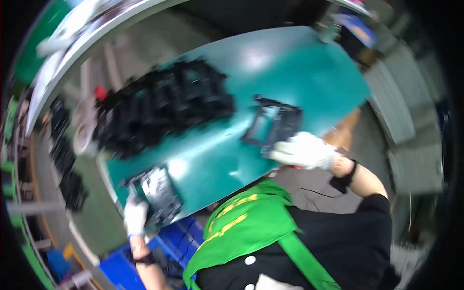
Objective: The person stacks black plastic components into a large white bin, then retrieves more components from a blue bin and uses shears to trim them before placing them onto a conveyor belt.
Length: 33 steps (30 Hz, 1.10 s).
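Observation:
My left hand (pixel 135 217), in a white glove, grips the left edge of a black plastic part (pixel 162 191) with a shiny panel, at the table's near left edge. In its own white glove, my right hand (pixel 304 151) is closed on the near corner of a black plastic frame (pixel 282 124) with an opening in it. The frame is over the right part of the green table (pixel 319 67). Something small and red shows under my right hand, too blurred to name. Motion blur hides the fingertips.
Several black plastic parts (pixel 164 101) stand packed in a row across the table's left half. A pale roll (pixel 84 130) is beside them. A blue bin (pixel 121 268) lies below the near left edge. Grey stacked sheets (pixel 389 104) are at the right.

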Available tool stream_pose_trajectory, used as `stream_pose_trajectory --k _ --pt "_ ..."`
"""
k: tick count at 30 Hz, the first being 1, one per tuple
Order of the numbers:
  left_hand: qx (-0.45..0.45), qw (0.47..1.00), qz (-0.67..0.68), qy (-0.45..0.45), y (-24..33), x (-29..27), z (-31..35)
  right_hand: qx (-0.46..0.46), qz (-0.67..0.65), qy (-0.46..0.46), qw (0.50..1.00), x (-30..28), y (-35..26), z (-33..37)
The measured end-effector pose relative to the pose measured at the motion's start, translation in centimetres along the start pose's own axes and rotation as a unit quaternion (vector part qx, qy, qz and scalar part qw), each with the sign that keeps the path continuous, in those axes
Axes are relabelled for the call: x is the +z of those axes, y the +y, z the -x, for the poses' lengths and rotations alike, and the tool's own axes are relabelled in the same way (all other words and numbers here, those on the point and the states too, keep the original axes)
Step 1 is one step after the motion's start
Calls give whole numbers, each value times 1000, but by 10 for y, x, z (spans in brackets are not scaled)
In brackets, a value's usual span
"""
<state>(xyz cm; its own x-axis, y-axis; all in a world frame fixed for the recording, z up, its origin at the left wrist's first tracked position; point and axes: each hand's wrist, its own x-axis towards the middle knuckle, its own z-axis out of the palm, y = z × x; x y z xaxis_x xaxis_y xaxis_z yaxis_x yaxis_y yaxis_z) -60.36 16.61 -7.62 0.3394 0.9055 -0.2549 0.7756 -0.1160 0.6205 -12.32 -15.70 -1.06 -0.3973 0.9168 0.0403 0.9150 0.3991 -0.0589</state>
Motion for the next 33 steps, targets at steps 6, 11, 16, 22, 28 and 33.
stream_pose_trajectory --k 6,11,16,22,28,33 --pt "-57 971 -231 32 20 -4 -14 54 8 13 998 37 -22 21" --pt "-54 957 -267 101 90 4 3 114 -25 102 988 55 -23 32" --pt "10 963 -242 121 69 12 2 178 -66 146 971 49 -31 47" --pt "9 962 -239 130 81 18 4 332 -111 205 914 32 -34 65" --pt "124 981 148 2 172 62 42 515 -242 221 792 31 -27 51" --pt "221 919 130 -300 240 151 16 520 -365 216 741 76 -10 62"
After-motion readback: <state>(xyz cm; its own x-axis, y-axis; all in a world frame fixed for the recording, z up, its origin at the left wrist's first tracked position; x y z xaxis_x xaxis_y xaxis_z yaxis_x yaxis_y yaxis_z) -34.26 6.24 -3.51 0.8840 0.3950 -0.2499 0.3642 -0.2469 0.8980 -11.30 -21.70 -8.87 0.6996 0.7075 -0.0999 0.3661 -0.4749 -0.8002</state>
